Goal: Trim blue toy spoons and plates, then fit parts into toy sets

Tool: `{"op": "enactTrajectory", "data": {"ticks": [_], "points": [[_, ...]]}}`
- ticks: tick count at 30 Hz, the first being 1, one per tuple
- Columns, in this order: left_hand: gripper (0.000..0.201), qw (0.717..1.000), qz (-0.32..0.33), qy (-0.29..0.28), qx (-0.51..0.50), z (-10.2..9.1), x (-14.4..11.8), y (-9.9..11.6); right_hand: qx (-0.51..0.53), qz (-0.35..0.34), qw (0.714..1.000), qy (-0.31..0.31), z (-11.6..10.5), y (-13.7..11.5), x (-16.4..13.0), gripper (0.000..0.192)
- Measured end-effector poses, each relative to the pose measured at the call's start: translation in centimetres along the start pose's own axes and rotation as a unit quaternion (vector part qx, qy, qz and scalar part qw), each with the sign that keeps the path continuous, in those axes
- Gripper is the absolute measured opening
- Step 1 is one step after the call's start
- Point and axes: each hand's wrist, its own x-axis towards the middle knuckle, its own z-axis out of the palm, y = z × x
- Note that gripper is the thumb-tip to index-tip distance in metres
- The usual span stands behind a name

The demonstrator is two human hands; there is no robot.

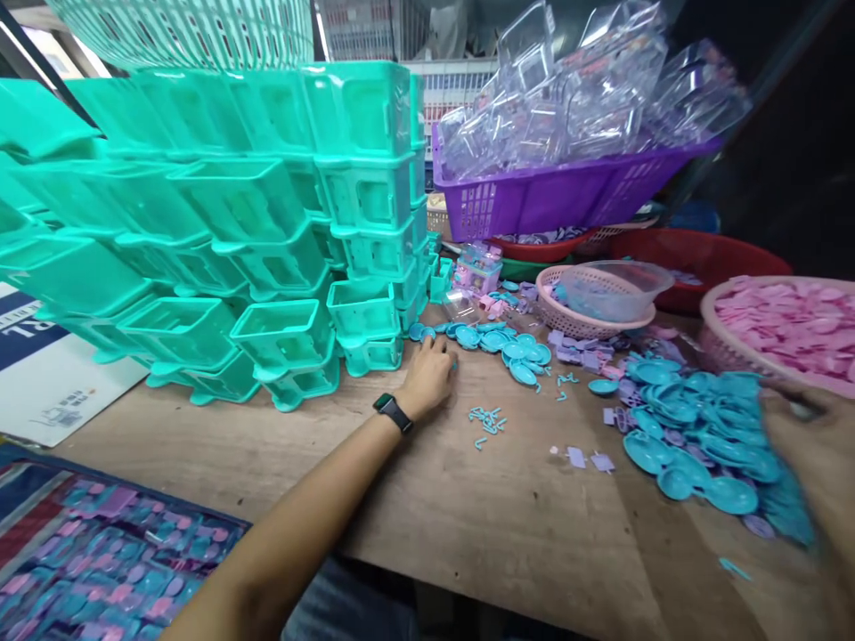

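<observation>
My left hand (pixel 427 378), with a dark watch on its wrist, rests on the table at the near side of a row of blue oval plastic pieces (pixel 494 340). Its fingers are bent down and close together; a speck of teal shows beside them, too small to name. At the right edge, my right hand (pixel 811 432) is smeared by motion and its fingers are unclear. It is beside a heap of blue spoon-like plastic pieces (pixel 708 423), mixed with purple ones. Small blue hooks (pixel 487 420) lie loose between the hands.
Teal plastic boxes (pixel 277 334) are stacked high on the left. Behind stand a purple basket (pixel 534 203) of clear cases, a small pink basket (pixel 588 320) and a pink basket (pixel 725 334) of pink pieces. A box of coloured parts (pixel 113 561) sits lower left.
</observation>
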Motion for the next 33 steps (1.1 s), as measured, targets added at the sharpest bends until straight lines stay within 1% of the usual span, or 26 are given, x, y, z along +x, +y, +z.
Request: {"op": "enactTrajectory", "data": {"ticks": [1,2,3,4,5,7,8,10,11,13,16,19,20,22,24,28,30,33], "points": [[0.018,1.0,-0.01,-0.008,-0.003,-0.1,0.1,-0.1,-0.036,0.01,0.999,0.024,0.4,-0.4,-0.4,0.031],[0.018,1.0,-0.024,-0.01,-0.008,-0.1,0.0,-0.2,-0.053,0.012,0.998,0.033,1.1,-1.4,-1.1,0.03],[0.018,0.999,-0.04,-0.009,-0.013,-0.2,-0.3,-0.2,-0.046,-0.002,0.999,0.017,2.0,-2.8,-2.2,0.029],[0.019,0.998,-0.057,-0.006,-0.018,-0.2,-0.8,-0.1,-0.001,-0.023,1.0,-0.019,3.0,-4.6,-3.5,0.028],[0.019,0.997,-0.074,-0.003,-0.023,-0.2,-1.4,-0.1,0.054,-0.044,0.995,-0.073,4.3,-6.5,-4.9,0.028],[0.016,0.994,-0.104,0.01,-0.032,-0.4,-2.9,0.0,0.131,-0.089,0.971,-0.18,6.9,-10.2,-7.8,0.026],[0.014,0.992,-0.118,0.024,-0.049,-0.4,-3.8,0.1,0.144,-0.1,0.961,-0.214,8.1,-11.7,-9.0,0.023],[0.009,0.981,-0.143,0.059,-0.12,-0.5,-5.8,0.2,0.144,-0.123,0.948,-0.258,9.9,-14.0,-10.7,0.017],[0.008,0.97,-0.153,0.077,-0.17,-0.5,-6.7,0.3,0.134,-0.134,0.945,-0.268,10.6,-14.6,-11.2,0.015],[0.008,0.942,-0.168,0.106,-0.269,-0.4,-8.5,0.4,0.106,-0.154,0.94,-0.284,11.3,-14.9,-11.4,0.015],[0.006,0.905,-0.185,0.123,-0.363,0.2,-10.6,0.8,0.065,-0.177,0.934,-0.302,11.4,-14.3,-10.8,0.017],[0.013,0.874,-0.2,0.107,-0.429,0.7,-11.6,1.5,0.048,-0.192,0.93,-0.309,11.0,-13.4,-10.0,0.018],[0.014,0.866,-0.207,0.101,-0.443,0.8,-11.8,1.8,0.055,-0.193,0.931,-0.304,10.6,-13.2,-9.9,0.019],[0.017,0.855,-0.224,0.093,-0.459,0.8,-12.0,2.6,0.103,-0.182,0.937,-0.281,9.6,-13.2,-9.8,0.023],[0.018,0.848,-0.232,0.093,-0.467,0.7,-12.1,3.5,0.178,-0.141,0.941,-0.252,8.1,-13.9,-10.3,0.027],[0.017,0.853,-0.209,0.106,-0.466,0.3,-12.3,5.8,0.282,-0.006,0.936,-0.212,5.3,-16.7,-12.8,0.028],[0.017,0.856,-0.193,0.117,-0.465,0.1,-12.5,6.8,0.324,0.045,0.924,-0.197,4.7,-18.3,-14.3,0.029],[0.018,0.858,-0.174,0.136,-0.463,0.0,-12.6,7.7,0.373,0.086,0.905,-0.185,4.7,-19.9,-16.0,0.028]]}}
